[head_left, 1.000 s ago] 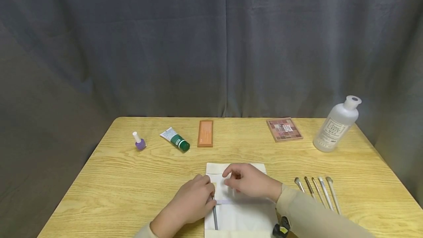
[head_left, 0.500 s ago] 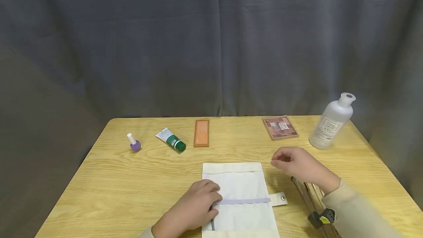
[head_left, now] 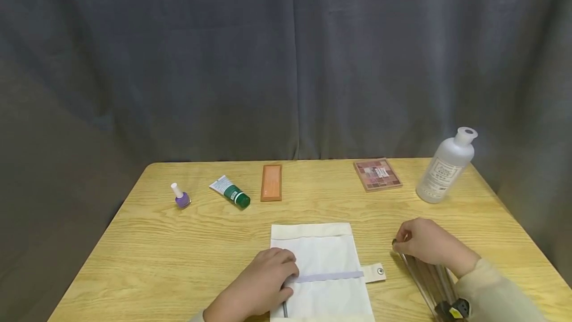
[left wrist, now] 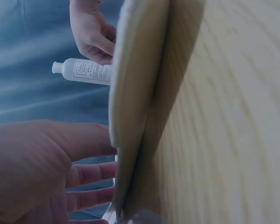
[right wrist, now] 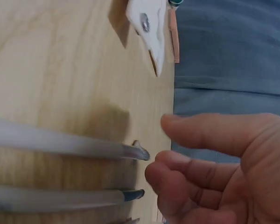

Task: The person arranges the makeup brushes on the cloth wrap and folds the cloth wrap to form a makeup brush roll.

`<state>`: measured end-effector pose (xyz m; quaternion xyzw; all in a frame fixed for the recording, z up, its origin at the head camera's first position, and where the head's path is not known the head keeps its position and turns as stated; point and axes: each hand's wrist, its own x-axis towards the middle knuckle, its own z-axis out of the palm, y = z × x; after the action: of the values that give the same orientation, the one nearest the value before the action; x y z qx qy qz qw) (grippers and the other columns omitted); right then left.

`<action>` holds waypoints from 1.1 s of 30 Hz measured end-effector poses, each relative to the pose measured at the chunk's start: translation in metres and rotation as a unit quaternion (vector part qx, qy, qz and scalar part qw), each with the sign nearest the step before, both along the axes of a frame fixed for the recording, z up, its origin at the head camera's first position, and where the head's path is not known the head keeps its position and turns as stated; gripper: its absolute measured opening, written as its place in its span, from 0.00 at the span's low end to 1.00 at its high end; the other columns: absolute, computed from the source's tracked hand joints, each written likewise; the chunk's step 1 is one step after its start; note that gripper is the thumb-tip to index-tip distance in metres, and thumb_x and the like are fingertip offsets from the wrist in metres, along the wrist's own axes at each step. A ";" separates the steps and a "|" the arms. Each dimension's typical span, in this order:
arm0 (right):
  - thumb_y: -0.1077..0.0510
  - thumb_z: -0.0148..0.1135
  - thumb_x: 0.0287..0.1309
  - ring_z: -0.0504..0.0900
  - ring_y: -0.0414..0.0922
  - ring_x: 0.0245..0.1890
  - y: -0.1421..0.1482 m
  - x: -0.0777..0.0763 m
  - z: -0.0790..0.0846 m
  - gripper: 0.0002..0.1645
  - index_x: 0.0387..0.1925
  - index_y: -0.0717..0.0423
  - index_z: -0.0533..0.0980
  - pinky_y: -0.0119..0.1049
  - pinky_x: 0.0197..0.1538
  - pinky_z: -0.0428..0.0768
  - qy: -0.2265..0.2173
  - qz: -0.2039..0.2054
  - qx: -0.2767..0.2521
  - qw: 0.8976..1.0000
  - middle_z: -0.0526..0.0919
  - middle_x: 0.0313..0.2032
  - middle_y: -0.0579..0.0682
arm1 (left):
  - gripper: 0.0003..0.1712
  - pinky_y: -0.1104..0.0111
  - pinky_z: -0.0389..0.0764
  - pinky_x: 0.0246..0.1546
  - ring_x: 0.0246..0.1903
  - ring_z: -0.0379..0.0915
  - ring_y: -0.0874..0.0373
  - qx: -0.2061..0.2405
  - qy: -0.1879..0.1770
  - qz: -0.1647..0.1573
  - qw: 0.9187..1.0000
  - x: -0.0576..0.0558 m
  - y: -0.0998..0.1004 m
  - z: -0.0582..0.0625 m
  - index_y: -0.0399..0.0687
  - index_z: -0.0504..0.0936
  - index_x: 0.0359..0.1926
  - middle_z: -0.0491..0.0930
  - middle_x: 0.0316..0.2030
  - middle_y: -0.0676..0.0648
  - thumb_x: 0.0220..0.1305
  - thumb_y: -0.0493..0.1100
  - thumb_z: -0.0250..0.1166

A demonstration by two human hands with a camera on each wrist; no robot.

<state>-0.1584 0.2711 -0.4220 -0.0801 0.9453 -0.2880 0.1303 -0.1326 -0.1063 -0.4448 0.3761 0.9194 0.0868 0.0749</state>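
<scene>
At the bottom centre of the head view, the left hand (head_left: 259,289) lay flat on the left part of a cream brush roll (head_left: 328,252), its fingers straight and pressing the cloth over a grey brush handle (head_left: 284,308) that stuck out beneath them. A lilac elastic band (head_left: 330,276) ran across the roll to the right, and a snap tab (head_left: 374,272) jutted from its right edge.

At the lower right, the right hand (head_left: 426,242) hovered over a row of makeup brushes (head_left: 424,277) lying side by side on the wooden table (head_left: 147,252). In the right wrist view its fingers (right wrist: 186,175) were loosely curled, their tips just beside the brush heads (right wrist: 135,151), with nothing gripped; whether they touched a brush could not be told.

Farther back, along the middle of the frame from left to right, stood a purple nail polish bottle (head_left: 180,197), then a green tube (head_left: 230,192), an orange palette (head_left: 271,183), an eyeshadow palette (head_left: 377,174) and, at the right, a white bottle (head_left: 444,165). A grey curtain (head_left: 286,58) filled the upper frame.
</scene>
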 end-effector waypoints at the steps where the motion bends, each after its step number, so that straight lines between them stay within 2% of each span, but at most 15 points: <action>1: 0.57 0.71 0.55 0.73 0.40 0.18 0.000 0.001 -0.002 0.09 0.27 0.54 0.78 0.35 0.22 0.73 0.005 -0.002 0.004 1.000 0.77 0.21 0.44 | 0.10 0.56 0.70 0.62 0.59 0.69 0.56 0.002 -0.002 0.000 1.000 0.000 0.000 0.000 0.59 0.85 0.47 0.76 0.56 0.55 0.65 0.49 0.69; 8: 0.60 0.73 0.50 0.75 0.41 0.17 -0.007 -0.001 -0.008 0.10 0.27 0.57 0.77 0.37 0.23 0.76 -0.002 -0.037 0.017 0.999 0.76 0.20 0.46 | 0.15 0.52 0.67 0.64 0.63 0.67 0.53 -0.003 -0.021 0.012 1.000 0.004 0.001 0.006 0.61 0.84 0.52 0.75 0.59 0.53 0.65 0.52 0.68; 13: 0.63 0.72 0.51 0.74 0.40 0.14 -0.010 0.001 -0.012 0.09 0.28 0.58 0.77 0.35 0.20 0.75 -0.011 -0.045 0.027 0.999 0.77 0.18 0.47 | 0.14 0.51 0.66 0.65 0.62 0.67 0.53 -0.018 -0.021 0.016 0.999 0.004 0.008 0.012 0.59 0.85 0.50 0.76 0.58 0.54 0.65 0.54 0.67; 17: 0.66 0.68 0.52 0.74 0.40 0.13 -0.013 0.004 -0.013 0.05 0.27 0.59 0.77 0.34 0.19 0.74 -0.019 -0.051 0.027 0.998 0.77 0.17 0.48 | 0.14 0.57 0.67 0.66 0.63 0.69 0.55 -0.015 -0.012 0.005 1.000 0.005 0.014 0.014 0.53 0.87 0.46 0.78 0.58 0.53 0.65 0.53 0.67; 22: 0.65 0.66 0.52 0.74 0.40 0.12 -0.019 0.002 -0.010 0.05 0.26 0.58 0.77 0.33 0.19 0.74 -0.035 -0.059 0.022 0.997 0.76 0.15 0.48 | 0.15 0.66 0.74 0.60 0.61 0.71 0.57 -0.007 -0.039 0.006 0.999 0.004 0.018 0.015 0.47 0.88 0.47 0.78 0.59 0.53 0.67 0.51 0.66; 25: 0.64 0.64 0.54 0.72 0.39 0.12 -0.022 0.000 -0.006 0.03 0.27 0.57 0.78 0.33 0.19 0.72 -0.027 -0.044 -0.016 0.999 0.75 0.14 0.47 | 0.14 0.66 0.77 0.57 0.59 0.73 0.57 -0.003 -0.050 0.015 0.999 0.003 0.019 0.015 0.48 0.88 0.46 0.78 0.58 0.54 0.67 0.51 0.66; 28: 0.62 0.62 0.58 0.69 0.38 0.13 -0.025 -0.005 0.001 0.05 0.31 0.61 0.80 0.31 0.19 0.69 -0.012 -0.023 -0.087 0.996 0.74 0.15 0.46 | 0.12 0.66 0.78 0.55 0.58 0.73 0.58 0.005 -0.052 0.019 0.998 0.001 0.019 0.014 0.50 0.88 0.44 0.78 0.57 0.55 0.67 0.51 0.66; 33: 0.59 0.59 0.65 0.71 0.41 0.20 -0.036 -0.013 0.019 0.11 0.40 0.64 0.81 0.34 0.23 0.72 0.008 -0.038 -0.210 0.977 0.76 0.22 0.50 | 0.10 0.67 0.78 0.53 0.56 0.72 0.60 0.012 -0.046 0.012 0.999 0.000 0.018 0.010 0.53 0.87 0.43 0.78 0.55 0.56 0.67 0.50 0.67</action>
<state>-0.1713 0.2352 -0.4034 -0.0715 0.8670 -0.4845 0.0922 -0.1328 -0.0879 -0.4347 0.3614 0.9184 0.1160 0.1117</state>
